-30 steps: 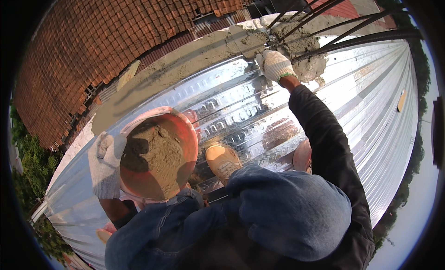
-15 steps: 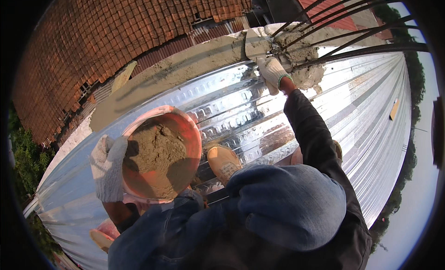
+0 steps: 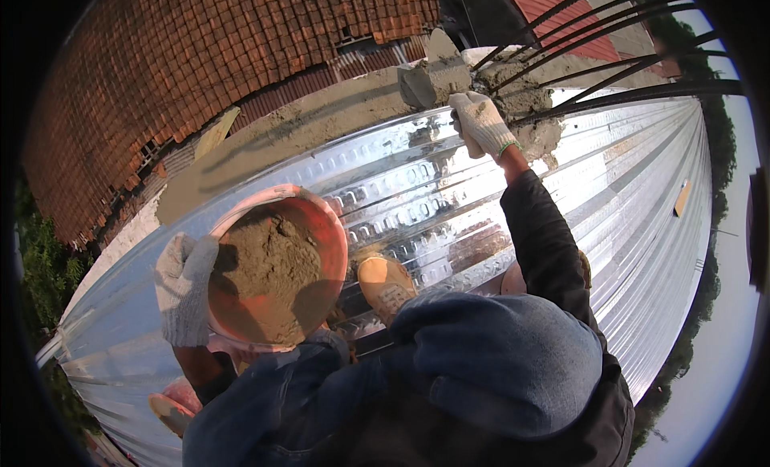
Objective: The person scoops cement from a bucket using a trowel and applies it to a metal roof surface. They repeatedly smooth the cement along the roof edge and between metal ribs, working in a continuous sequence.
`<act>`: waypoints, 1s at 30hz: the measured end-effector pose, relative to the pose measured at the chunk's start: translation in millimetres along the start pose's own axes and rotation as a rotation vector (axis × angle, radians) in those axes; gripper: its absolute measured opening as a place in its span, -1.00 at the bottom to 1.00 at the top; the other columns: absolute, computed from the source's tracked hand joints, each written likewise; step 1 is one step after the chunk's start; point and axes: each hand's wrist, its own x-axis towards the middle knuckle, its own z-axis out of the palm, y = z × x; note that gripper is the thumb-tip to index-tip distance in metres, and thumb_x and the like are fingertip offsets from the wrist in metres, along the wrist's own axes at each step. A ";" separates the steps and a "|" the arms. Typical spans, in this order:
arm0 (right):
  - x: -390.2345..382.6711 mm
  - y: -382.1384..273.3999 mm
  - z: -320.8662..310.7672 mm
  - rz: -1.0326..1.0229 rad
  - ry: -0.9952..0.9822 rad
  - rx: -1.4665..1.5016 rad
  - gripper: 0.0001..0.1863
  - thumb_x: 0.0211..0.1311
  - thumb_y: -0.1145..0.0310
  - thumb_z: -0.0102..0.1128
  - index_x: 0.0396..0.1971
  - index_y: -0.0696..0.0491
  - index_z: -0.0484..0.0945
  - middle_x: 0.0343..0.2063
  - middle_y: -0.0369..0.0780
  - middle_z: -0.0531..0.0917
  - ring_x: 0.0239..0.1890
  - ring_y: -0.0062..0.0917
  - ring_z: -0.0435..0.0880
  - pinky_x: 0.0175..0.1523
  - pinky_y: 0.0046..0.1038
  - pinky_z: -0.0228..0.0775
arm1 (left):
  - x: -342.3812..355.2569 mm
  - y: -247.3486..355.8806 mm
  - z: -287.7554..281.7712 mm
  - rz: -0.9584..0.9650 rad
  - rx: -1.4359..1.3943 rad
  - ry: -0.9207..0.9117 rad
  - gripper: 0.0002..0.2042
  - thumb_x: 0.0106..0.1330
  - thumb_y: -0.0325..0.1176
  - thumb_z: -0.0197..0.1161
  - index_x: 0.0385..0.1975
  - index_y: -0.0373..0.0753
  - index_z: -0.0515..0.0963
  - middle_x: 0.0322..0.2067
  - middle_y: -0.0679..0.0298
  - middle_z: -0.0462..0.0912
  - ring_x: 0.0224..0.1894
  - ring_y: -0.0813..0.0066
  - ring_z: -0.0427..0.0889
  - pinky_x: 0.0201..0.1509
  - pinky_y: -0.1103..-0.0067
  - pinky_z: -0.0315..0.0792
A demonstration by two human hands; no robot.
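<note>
The trowel [image 3: 446, 70] is held at the upper centre of the frame by the right hand [image 3: 484, 123], which is covered by a whitish knit glove with a green-edged cuff. The fingers are closed around the handle, the end of which is left showing below the fist. The blade is extended up and to the left over the mortar-coated ledge [image 3: 321, 120], and a dark shadow is cast just beside it. Whether the ledge is touched by the blade cannot be told.

At the left of the frame, the rim of an orange-red bucket [image 3: 334, 246] is gripped by the left hand [image 3: 184, 289], also gloved; the fingers are bent together at the rim's left side. The bucket is tilted, so that its mouth is turned to view. Inside, grey-brown mortar [image 3: 269, 258] is heaped, rough and lumpy toward the top and smeared along the lower wall; part of it is darkened by shadow.

Ribbed metal sheeting [image 3: 634, 202] is spread beneath, with a tan shoe [image 3: 385, 286] planted near the bucket's right side. Dark reinforcing bars [image 3: 593, 42] are seen at upper right, near the right hand.
</note>
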 end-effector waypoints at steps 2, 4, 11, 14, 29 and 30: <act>-7.2 -48.2 -17.7 0.306 0.113 -0.082 -0.71 0.42 0.16 0.28 -0.21 0.13 0.62 -0.38 -0.04 0.73 -0.32 -0.11 0.78 -0.20 -0.12 0.62 | -0.7 2.9 -0.4 -0.017 0.033 0.004 -0.81 0.51 -0.33 0.41 -0.36 -0.15 0.56 -0.42 0.56 0.44 -0.35 0.76 0.36 -0.27 0.68 0.27; 6.2 1.4 -26.8 -0.073 0.261 -0.469 -0.72 0.44 0.18 0.28 -0.18 0.13 0.62 -0.33 0.04 0.72 -0.16 -0.01 0.80 -0.05 -0.01 0.65 | 0.5 2.5 -1.5 -0.026 0.058 0.004 -0.81 0.50 -0.34 0.42 -0.36 -0.15 0.57 -0.42 0.57 0.45 -0.35 0.77 0.36 -0.27 0.68 0.26; 25.3 6.5 -35.8 -0.235 0.339 -0.732 -0.71 0.54 0.18 0.20 -0.03 0.12 0.59 -0.26 0.08 0.75 -0.13 0.06 0.79 -0.04 0.05 0.65 | -0.6 16.5 5.9 -0.048 0.016 0.035 -0.68 0.44 -0.35 0.49 -0.46 -0.10 0.43 -0.46 0.58 0.34 -0.37 0.76 0.27 -0.30 0.65 0.19; 39.9 12.1 -20.9 -0.077 0.333 -0.659 -0.72 0.58 0.18 0.17 -0.01 0.11 0.59 -0.21 0.09 0.77 -0.10 0.07 0.81 -0.03 0.05 0.65 | -1.5 22.0 10.1 -0.044 -0.037 0.054 -0.62 0.42 -0.36 0.50 -0.50 -0.08 0.34 -0.48 0.59 0.27 -0.39 0.76 0.21 -0.32 0.64 0.14; 99.9 21.0 -10.2 0.024 0.059 -0.649 -0.45 0.62 -0.02 -0.05 -0.11 0.18 0.73 -0.12 0.16 0.78 0.02 0.16 0.77 0.13 0.03 0.64 | 1.5 -10.2 -12.3 -0.044 -0.135 0.075 -0.71 0.44 -0.46 0.46 -0.42 -0.09 0.42 -0.43 0.60 0.32 -0.38 0.78 0.24 -0.29 0.71 0.21; 98.0 36.1 -14.0 0.005 0.188 -0.622 -0.45 0.62 -0.03 -0.01 -0.15 0.20 0.73 -0.17 0.18 0.77 0.00 0.17 0.76 0.12 0.03 0.63 | 6.7 -14.1 -10.0 0.004 -0.139 0.057 -0.73 0.44 -0.46 0.46 -0.40 -0.11 0.44 -0.41 0.60 0.34 -0.36 0.77 0.27 -0.27 0.72 0.24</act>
